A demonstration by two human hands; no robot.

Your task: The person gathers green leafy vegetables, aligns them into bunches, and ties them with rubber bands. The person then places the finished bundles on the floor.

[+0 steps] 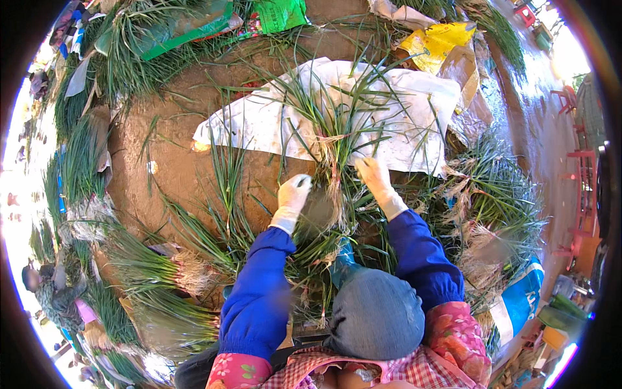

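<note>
A loose bunch of green onions [335,141] with reddish stems and pale roots lies partly over a white woven sheet [408,112] in front of me. My left hand [294,194], in a pale glove, is left of the roots with its fingers curled; whether it holds anything is unclear. My right hand [373,176], gloved too, is just right of the stems, fingers bent near some thin leaves; a grip cannot be made out. A pale strand crosses the stems above both hands. More loose green onions [226,185] lie on the left.
Bundled green onions [189,272] with roots are at lower left, and a large heap [486,204] is at right. A green bag [282,14] and a yellow bag [432,44] lie beyond the sheet. A person [56,296] is at far left. Red stools [583,194] stand far right.
</note>
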